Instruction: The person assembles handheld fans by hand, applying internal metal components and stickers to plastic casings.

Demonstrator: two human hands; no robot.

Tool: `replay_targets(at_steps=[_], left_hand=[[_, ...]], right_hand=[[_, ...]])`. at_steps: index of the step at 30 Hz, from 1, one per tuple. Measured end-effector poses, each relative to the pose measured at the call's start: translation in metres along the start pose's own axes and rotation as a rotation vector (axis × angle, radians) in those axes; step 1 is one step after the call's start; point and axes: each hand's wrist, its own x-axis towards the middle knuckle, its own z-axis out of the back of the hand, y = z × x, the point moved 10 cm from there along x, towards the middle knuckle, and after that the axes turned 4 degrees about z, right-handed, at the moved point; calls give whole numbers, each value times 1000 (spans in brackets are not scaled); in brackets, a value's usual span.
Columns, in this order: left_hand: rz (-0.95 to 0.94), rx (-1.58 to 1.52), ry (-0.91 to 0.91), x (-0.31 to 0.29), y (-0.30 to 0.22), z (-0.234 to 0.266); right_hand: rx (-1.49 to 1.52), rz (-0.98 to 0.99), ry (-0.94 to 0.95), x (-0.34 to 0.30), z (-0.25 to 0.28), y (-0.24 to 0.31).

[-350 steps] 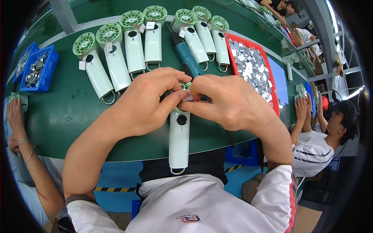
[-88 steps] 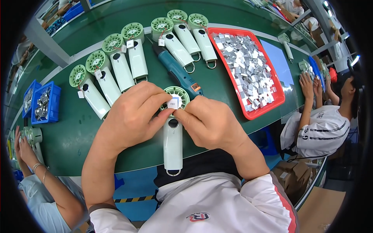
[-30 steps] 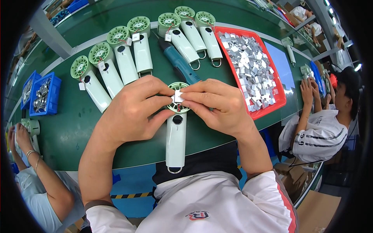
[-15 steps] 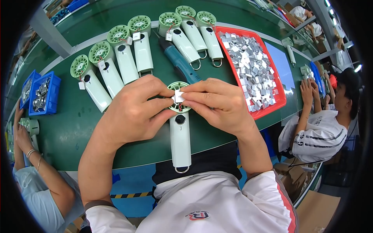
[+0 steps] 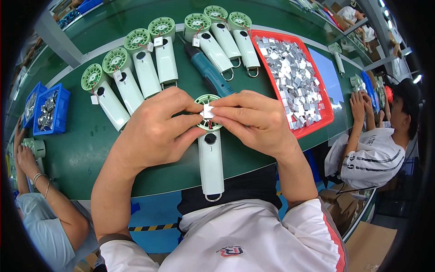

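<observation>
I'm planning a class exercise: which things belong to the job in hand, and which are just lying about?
Apparently in the job:
- pale green fan unit, between left hand and right hand
- white square piece, at their fingers
- red tray of silvery pieces, probably

Apparently lying about:
- teal power tool, untouched
- blue bin of metal parts
- light blue sheet

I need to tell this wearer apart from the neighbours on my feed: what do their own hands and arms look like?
The left hand and right hand are ungloved, with no watch or bracelet showing. The forearms are bare. Both short sleeves are white: the left sleeve ends in a dark cuff, and the right sleeve carries a red stripe.
</observation>
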Motion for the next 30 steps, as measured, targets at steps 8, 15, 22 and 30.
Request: replay_targets(at_steps=[8,15,22,30], left_hand=[[10,8,8,0,1,-1],[0,14,2,0,-1,-2],[1,22,0,-1,-2,-2],[18,54,-6,-2,-6,-2]], right_hand=[[1,1,-1,0,0,-1],[1,17,-3,2,2,0],[-17,34,10,2,2,1],[-12,54,24,6,2,3]])
